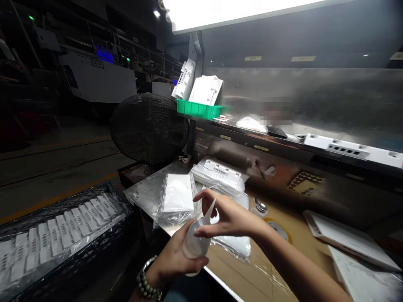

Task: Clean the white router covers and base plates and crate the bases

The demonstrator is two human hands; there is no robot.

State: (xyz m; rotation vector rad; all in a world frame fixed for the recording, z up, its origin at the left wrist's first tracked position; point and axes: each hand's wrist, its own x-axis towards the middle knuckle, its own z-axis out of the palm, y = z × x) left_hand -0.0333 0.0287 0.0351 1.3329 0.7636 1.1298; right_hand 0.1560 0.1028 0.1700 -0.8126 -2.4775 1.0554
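Note:
My left hand (176, 258), with a bead bracelet on the wrist, is wrapped round the body of a translucent white squeeze bottle (195, 242). My right hand (225, 216) reaches over from the right and pinches the bottle's pointed nozzle near its top. The bottle is held upright at the near left edge of the workbench (239, 272). Just behind the hands lie white plastic housings in clear bags (178, 197).
A black crate (59, 235) of white plastic parts sits low at left. A black fan (149, 126) stands behind the bench. A green bin (198, 110) with white housings sits on the upper shelf. White panels (349, 237) lie at right, a small round cap (260, 206) mid-bench.

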